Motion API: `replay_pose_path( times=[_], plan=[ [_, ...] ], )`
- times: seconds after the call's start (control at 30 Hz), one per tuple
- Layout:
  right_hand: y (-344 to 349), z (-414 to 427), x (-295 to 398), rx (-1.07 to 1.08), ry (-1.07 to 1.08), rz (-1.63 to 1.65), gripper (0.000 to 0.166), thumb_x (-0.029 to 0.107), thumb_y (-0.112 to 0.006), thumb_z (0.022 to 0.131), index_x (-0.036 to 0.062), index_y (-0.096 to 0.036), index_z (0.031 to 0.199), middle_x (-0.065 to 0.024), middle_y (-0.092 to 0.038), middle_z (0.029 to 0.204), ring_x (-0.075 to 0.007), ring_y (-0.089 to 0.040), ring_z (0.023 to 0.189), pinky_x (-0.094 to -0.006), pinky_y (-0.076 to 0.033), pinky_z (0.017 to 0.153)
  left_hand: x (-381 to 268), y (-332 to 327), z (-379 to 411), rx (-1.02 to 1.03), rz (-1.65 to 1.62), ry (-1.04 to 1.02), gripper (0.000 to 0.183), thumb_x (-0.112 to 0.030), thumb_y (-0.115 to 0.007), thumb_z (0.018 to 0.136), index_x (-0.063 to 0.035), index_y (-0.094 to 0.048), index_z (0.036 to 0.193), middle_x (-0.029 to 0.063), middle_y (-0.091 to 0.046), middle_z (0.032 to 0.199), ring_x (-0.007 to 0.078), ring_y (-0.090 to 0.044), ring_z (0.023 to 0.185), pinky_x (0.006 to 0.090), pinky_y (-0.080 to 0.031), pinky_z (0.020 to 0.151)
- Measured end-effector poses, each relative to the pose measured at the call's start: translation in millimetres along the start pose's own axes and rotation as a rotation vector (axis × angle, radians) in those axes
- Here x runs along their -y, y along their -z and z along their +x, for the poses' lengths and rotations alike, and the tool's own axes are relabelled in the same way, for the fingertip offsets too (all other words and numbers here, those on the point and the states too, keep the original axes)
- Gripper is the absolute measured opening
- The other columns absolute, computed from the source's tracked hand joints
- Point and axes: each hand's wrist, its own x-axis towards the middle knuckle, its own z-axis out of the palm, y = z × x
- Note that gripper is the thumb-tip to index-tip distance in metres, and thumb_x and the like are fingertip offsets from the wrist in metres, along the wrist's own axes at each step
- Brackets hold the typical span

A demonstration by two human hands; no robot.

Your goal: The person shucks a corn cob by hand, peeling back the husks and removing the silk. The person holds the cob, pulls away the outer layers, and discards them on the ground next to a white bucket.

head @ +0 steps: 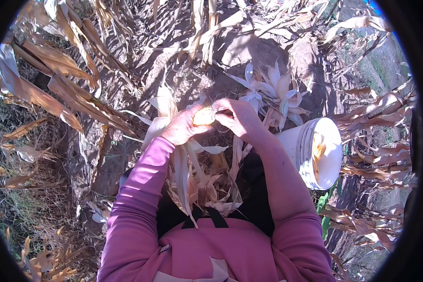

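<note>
My left hand (184, 126) is closed around a yellow ear of corn (203, 116), whose kernels glare in the sun. Beside it, my right hand (240, 119) has thumb and forefinger pinched together at the ear's right end; whether they grip a scrap there is too small to tell. Pale, peeled-back husk leaves (183, 158) hang beneath my left hand. Loose dry husks (211, 188) are piled in my lap between dark-trousered legs.
To my right a white plastic bucket (289, 142) lies tilted, its mouth facing right, with husked corn (318, 149) inside. Discarded husks (276, 91) lie on the soil ahead. Dry corn stalks (81, 91) lean in from the left, and more dry leaves (377, 158) crowd the right.
</note>
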Motion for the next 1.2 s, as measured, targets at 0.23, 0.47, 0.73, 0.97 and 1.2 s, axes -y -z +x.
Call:
replay_pose_path(
  times=[0.23,0.47,0.73,0.97,1.2],
  plan=[
    [-3,1,3,0.013,-0.085,0.028,0.022,0.012,-0.064,0.082,-0.0011,-0.059,0.1,-0.0188,-0.065,0.087,-0.0315,-0.065,0.08,-0.0343,-0.05,0.072,-1,-1,-2,-0.042,0.192,0.029,0.048,-0.012,-0.077,0.076,-0.007,-0.049,0.115,0.0049,-0.061,0.097,0.0126,-0.058,0.091,0.028,-0.047,0.082],
    [-3,2,-10,-0.019,0.06,0.027,0.016,0.006,-0.062,0.083,-0.0028,-0.058,0.095,-0.0133,-0.065,0.078,-0.0186,-0.064,0.072,-0.0299,-0.048,0.066,-6,0,-6,-0.067,0.231,-0.057,0.052,-0.014,-0.079,0.073,-0.008,-0.049,0.114,0.0088,-0.062,0.097,0.0187,-0.061,0.089,0.0314,-0.049,0.081],
    [-4,2,-7,0.011,0.002,0.056,0.023,0.013,-0.066,0.081,-0.0025,-0.059,0.097,-0.0187,-0.066,0.086,-0.0312,-0.066,0.081,-0.0339,-0.05,0.072,-10,2,-6,-0.102,0.341,-0.094,0.059,-0.027,-0.079,0.072,-0.0072,-0.049,0.118,0.0163,-0.061,0.101,0.0325,-0.061,0.094,0.0397,-0.049,0.081],
    [-5,2,-8,-0.002,0.036,0.005,0.018,0.01,-0.065,0.082,-0.0025,-0.059,0.093,-0.0148,-0.063,0.074,-0.0206,-0.061,0.064,-0.0305,-0.046,0.062,-13,1,-6,-0.125,0.494,-0.159,0.053,-0.024,-0.079,0.071,-0.0071,-0.051,0.113,0.0145,-0.06,0.1,0.0319,-0.06,0.094,0.0386,-0.048,0.082],
    [-5,0,-2,0.049,-0.002,-0.146,0.021,0.016,-0.065,0.081,-0.0018,-0.06,0.091,-0.0204,-0.061,0.072,-0.0338,-0.061,0.067,-0.0374,-0.046,0.062,-11,0,-8,-0.108,0.542,-0.134,0.055,-0.025,-0.079,0.07,-0.0077,-0.05,0.114,0.0149,-0.06,0.101,0.0335,-0.058,0.097,0.0409,-0.046,0.085]
  ],
)
